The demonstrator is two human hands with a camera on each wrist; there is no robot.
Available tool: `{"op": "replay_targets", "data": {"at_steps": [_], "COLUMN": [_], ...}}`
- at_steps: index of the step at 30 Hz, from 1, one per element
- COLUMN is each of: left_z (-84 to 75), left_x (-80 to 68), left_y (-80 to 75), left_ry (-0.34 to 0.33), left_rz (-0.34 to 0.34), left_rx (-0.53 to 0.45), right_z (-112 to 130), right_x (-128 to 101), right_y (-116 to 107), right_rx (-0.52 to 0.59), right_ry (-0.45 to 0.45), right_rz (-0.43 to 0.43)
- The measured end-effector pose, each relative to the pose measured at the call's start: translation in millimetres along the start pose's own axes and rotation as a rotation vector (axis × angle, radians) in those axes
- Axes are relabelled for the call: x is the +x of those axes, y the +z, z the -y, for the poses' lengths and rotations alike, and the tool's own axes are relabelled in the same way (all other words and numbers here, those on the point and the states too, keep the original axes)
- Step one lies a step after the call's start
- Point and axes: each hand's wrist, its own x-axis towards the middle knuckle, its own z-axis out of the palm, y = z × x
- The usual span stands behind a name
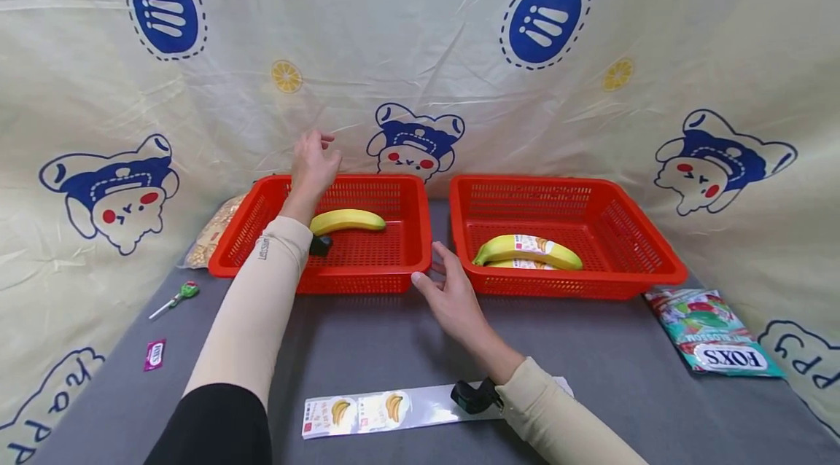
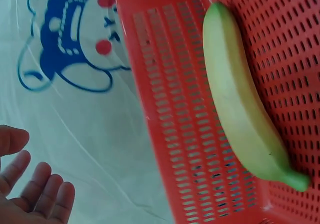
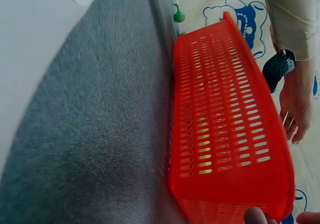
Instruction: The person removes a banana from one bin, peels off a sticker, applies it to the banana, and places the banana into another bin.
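Raised over the left red basket (image 1: 367,283), my left hand (image 1: 315,170) holds nothing, its fingers loosely bent. One banana (image 2: 240,99) without a label lies in that basket below my left wrist. My right hand (image 1: 453,301) is at the basket's front right corner, thumb at the front of the rim and fingers at its right side. Most of this hand is outside the right wrist view, where only fingertips (image 3: 255,215) show by the rim. The right red basket (image 1: 630,279) holds bananas (image 1: 528,250) with labels on them.
A strip of banana stickers (image 1: 377,412) lies in front, partly under my right wrist. To the left are a lollipop (image 1: 180,295), a small purple packet (image 1: 154,354) and a clear bag (image 1: 213,235). A FOX'S candy bag (image 1: 715,334) lies at right. Printed cloth (image 1: 420,28) hangs behind.
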Motion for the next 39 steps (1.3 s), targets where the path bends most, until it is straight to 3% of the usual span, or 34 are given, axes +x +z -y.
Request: {"op": "replay_targets", "data": {"at_steps": [3,7,14,18,28,35,39], "left_z": [13.6,27.9,46.8,58.7,68.6,75.4,80.2], "left_x": [4.2,4.8,2.8,1.3,-4.8,-8.2,-7.1], "left_y": [3.9,6.1,6.9,9.0,9.4,10.8,14.4], "left_ry": [-0.001,-0.010,-0.068,-0.128,-0.257,-0.248,-0.279], "left_rz": [0.003,0.067,0.356,0.477,0.647,0.700,0.748], "left_rx": [0.002,0.063,0.161,0.182,0.185,0.179,0.170], "right_z": [-1.7,-4.3,-9.1,-12.2,-10.1,-10.4,-10.7], "right_x": [5.4,10.9,14.9,14.9,14.0,13.9,14.4], "right_y": [3.6,6.4,8.9,10.5,10.6,9.8,9.8], "right_rx": [-0.006,-0.048,-0.102,-0.116,-0.161,-0.156,-0.155], "right_ry": [-0.018,-0.059,-0.117,-0.142,-0.140,-0.150,-0.149], "right_rz": [-0.023,-0.020,-0.016,-0.017,-0.027,-0.037,-0.042]}}
